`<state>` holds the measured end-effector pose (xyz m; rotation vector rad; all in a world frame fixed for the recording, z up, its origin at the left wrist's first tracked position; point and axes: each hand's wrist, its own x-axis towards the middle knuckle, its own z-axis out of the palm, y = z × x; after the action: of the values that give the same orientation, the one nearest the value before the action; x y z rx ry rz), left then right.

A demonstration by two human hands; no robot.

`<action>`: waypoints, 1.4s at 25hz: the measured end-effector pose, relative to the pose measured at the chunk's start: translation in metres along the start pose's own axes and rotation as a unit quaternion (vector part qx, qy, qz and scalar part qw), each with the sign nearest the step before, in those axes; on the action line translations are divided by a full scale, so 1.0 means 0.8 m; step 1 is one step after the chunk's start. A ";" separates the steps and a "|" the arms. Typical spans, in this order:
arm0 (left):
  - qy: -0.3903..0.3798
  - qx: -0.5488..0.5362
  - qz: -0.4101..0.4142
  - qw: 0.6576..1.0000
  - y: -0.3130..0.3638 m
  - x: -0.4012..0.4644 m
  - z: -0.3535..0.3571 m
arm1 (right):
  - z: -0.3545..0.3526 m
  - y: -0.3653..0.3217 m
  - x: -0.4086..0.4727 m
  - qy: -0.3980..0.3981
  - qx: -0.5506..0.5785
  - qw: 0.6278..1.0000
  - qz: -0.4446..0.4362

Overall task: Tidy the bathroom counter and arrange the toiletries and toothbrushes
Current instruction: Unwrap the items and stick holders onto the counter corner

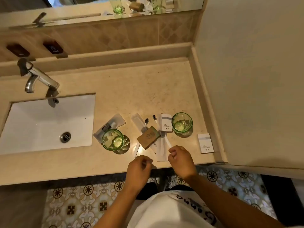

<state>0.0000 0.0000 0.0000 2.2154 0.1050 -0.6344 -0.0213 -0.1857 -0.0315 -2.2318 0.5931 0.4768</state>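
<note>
Two toothbrushes with dark bristles lie on the beige counter. One toothbrush runs under a brown soap box. My right hand pinches the white handle end of the other toothbrush. My left hand hovers at the counter's front edge with fingers curled round a thin white sliver that is too small to identify. Two green glasses stand on coasters, one glass by the sink and the second glass to the right. A white box lies beside the right glass and another white box sits near the wall.
A clear toothbrush wrapper lies under the brown box and an opened packet behind the left glass. The white sink and chrome tap are at left. A raised ledge and a wall close off the right side.
</note>
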 end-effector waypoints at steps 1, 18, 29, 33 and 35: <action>-0.020 -0.027 -0.011 0.999 -0.004 0.011 0.002 | 0.005 -0.007 0.005 0.012 -0.004 1.000 0.005; -0.198 -0.244 -0.151 0.937 0.034 0.059 -0.017 | 0.032 -0.072 0.010 0.065 0.192 0.966 0.158; -0.194 -0.241 -0.131 0.942 0.070 0.089 -0.059 | -0.002 -0.093 -0.016 -0.068 0.529 0.837 0.122; -0.159 -0.233 -0.106 0.954 0.078 0.094 -0.065 | -0.013 -0.098 -0.010 -0.110 0.480 0.865 0.093; -0.137 -0.231 -0.096 0.959 0.082 0.097 -0.067 | -0.023 -0.102 -0.004 -0.125 0.445 0.883 0.081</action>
<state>0.1074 -0.0144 0.0379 1.6642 0.2964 -0.9144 0.0239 -0.1501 0.0294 -1.2300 0.6837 0.4425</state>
